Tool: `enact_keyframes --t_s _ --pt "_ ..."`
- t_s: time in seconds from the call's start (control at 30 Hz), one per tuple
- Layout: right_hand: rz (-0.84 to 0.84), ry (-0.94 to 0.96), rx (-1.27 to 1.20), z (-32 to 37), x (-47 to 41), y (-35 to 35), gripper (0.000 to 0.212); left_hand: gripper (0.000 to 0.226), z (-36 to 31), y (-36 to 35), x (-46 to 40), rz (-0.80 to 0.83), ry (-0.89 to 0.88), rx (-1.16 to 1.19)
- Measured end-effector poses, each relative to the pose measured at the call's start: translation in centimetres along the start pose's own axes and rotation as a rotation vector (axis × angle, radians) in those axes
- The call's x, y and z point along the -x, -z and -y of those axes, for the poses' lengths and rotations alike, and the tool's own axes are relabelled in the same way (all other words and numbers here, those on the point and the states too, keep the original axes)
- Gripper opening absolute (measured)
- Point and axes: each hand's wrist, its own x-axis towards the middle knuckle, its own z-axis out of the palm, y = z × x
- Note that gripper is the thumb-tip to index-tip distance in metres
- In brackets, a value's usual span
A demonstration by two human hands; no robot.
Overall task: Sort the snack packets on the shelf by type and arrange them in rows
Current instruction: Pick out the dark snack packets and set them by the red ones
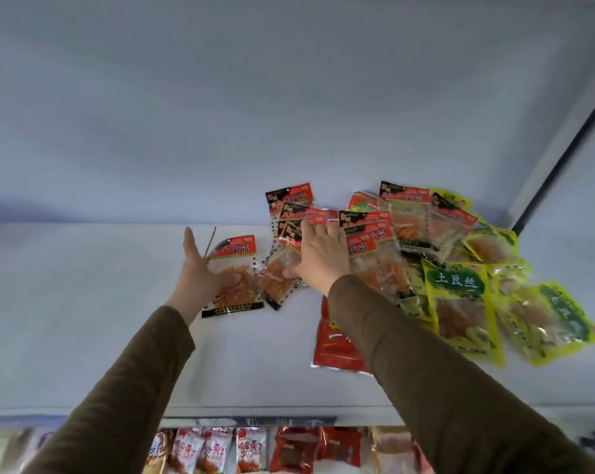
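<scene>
A heap of snack packets lies on the white shelf [101,319]. Several clear packets with red-and-black headers [405,213] are piled at the middle and back. Yellow-green packets [460,302] spread to the right, and a solid red packet [333,347] lies partly under my right sleeve. One red-header packet [236,268] lies apart at the left of the heap; my left hand [200,271] stands on edge beside it, fingers straight, thumb pressing on the packet. My right hand [320,254] lies flat on the pile of red-header packets, fingers spread.
The left half of the shelf is bare white surface. A dark upright post [562,159] marks the right back corner. Below the shelf's front edge, a lower shelf holds rows of other snack packets [251,449].
</scene>
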Motion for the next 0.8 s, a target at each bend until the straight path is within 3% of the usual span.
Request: enact_keyframes --t_s 0.17,0.23,0.33,0.47,0.57,0.67,0.8 --pt "-0.148 0.058 -0.116 -0.8 -0.9 0.0 0.058 0.119 0.2 1.0 1.7 -0.076 -0.032 0.414" --pt "-0.177 0.067 -0.291 -1.0 -1.0 0.2 0.034 0.102 -0.8 1.0 2.0 -0.026 -0.082 0.488" --pt "-0.14 0.111 -0.677 -0.9 -1.0 1.1 0.016 0.077 -2.8 0.2 2.3 0.082 -0.144 0.46" --pt "-0.027 0.162 -1.087 -1.3 -1.1 2.6 0.016 0.05 -3.7 -1.6 2.4 0.104 -0.205 0.31" --pt "0.007 0.168 -1.143 -1.6 -0.7 3.4 0.021 0.038 -3.7 -2.4 2.5 0.043 -0.219 0.266" --pt "0.051 0.148 -1.192 -1.6 -0.2 3.8 0.022 0.028 -3.7 -2.7 2.8 0.111 -0.238 0.322" --pt "0.011 0.083 -1.217 -3.2 1.0 5.0 0.031 0.036 -4.6 -3.1 3.9 0.081 -0.233 0.395"
